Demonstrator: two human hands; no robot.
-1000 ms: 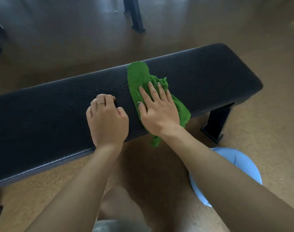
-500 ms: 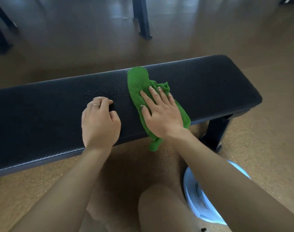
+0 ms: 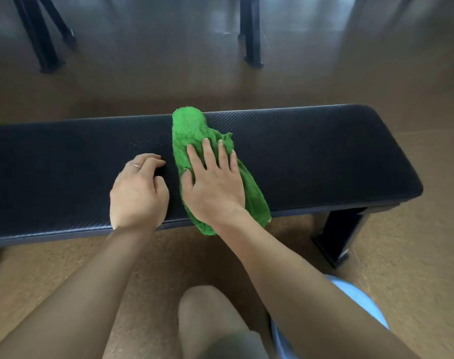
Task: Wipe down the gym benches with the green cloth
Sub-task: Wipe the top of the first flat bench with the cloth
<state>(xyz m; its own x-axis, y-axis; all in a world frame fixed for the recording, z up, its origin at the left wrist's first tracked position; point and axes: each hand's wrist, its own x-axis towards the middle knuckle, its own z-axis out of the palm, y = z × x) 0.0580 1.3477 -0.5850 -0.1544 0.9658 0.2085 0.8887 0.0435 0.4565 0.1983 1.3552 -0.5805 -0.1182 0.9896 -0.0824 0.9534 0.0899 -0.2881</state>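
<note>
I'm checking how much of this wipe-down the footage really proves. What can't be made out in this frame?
Head view only:
- The bench runs off the left edge, so that end is unseen.
- The green cloth is partly covered by the right hand.
- The left hand has curled fingers hiding whatever lies beneath.
- The blue tub is cut off by the right forearm and the bottom edge.

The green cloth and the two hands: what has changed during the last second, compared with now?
Little changed. The right hand presses flat on the green cloth as before, and the cloth still lies across the bench, its near end hanging over the front edge. The left hand stays beside it, fingers curled on the pad. Nothing was picked up or let go; mainly the camera view shifted.
</note>
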